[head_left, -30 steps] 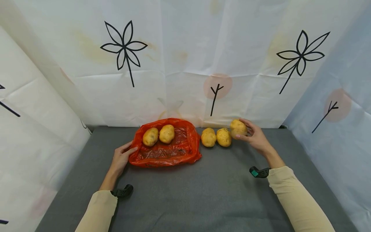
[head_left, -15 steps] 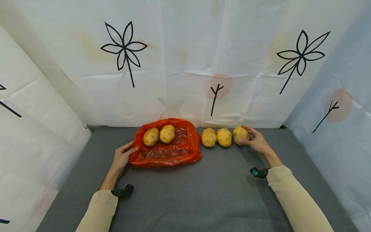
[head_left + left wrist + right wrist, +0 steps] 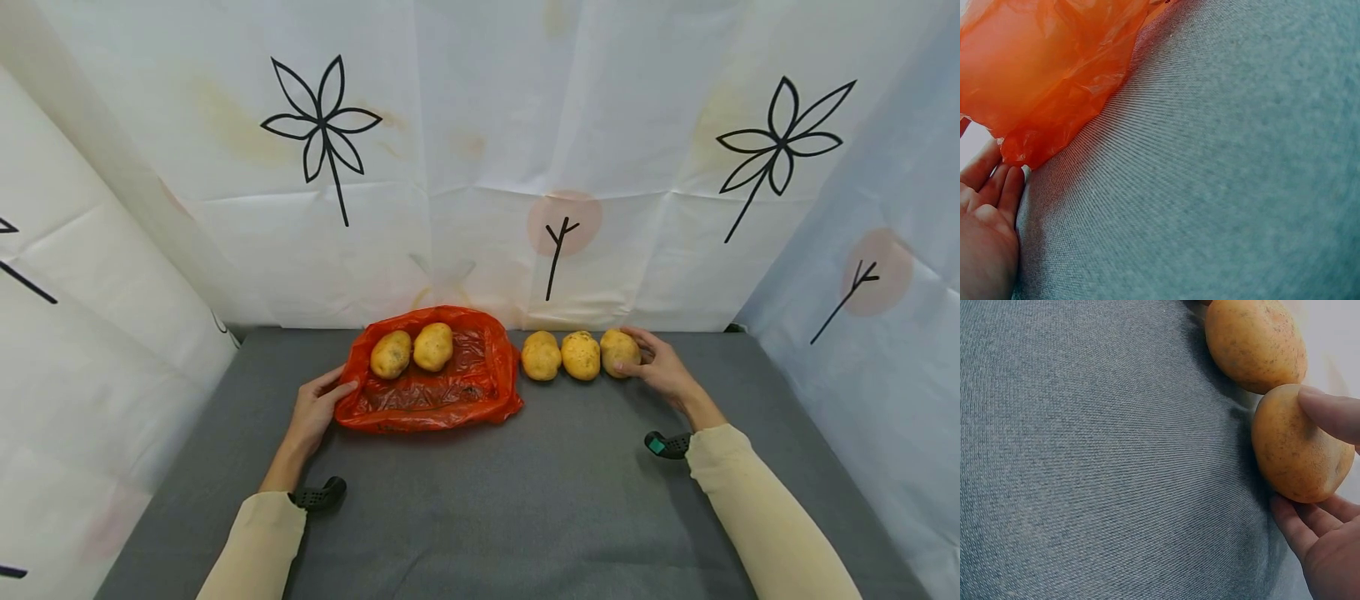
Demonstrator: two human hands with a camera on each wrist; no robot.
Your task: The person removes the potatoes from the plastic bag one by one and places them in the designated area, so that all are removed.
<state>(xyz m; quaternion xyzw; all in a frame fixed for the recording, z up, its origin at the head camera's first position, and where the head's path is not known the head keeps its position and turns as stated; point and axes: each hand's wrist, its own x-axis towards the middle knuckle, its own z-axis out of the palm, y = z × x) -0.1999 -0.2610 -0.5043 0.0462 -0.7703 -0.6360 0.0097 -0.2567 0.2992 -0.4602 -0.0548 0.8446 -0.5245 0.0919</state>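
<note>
In the head view, an open red plastic bag (image 3: 427, 412) lies on the grey cloth with two potatoes, one at left (image 3: 390, 355) and one beside it (image 3: 432, 347), inside. My left hand (image 3: 311, 410) holds the bag's left edge, thumb over the rim; the left wrist view has its fingers (image 3: 1007, 187) against the orange-red plastic. Right of the bag stand three potatoes in a row: a near one (image 3: 541, 356), a middle one (image 3: 580, 356) and an end one (image 3: 619, 352). My right hand (image 3: 663, 372) grips the end potato between thumb and fingers, close against the middle one.
A grey cloth (image 3: 510, 508) covers the table. White fabric (image 3: 480, 150) with black flower drawings hangs behind it, and more fabric panels stand at left (image 3: 82, 333) and right (image 3: 892, 375).
My right hand has lowered the end potato onto the cloth, then shifted it slightly left against the middle one. The left hand and the bag stay in place.
</note>
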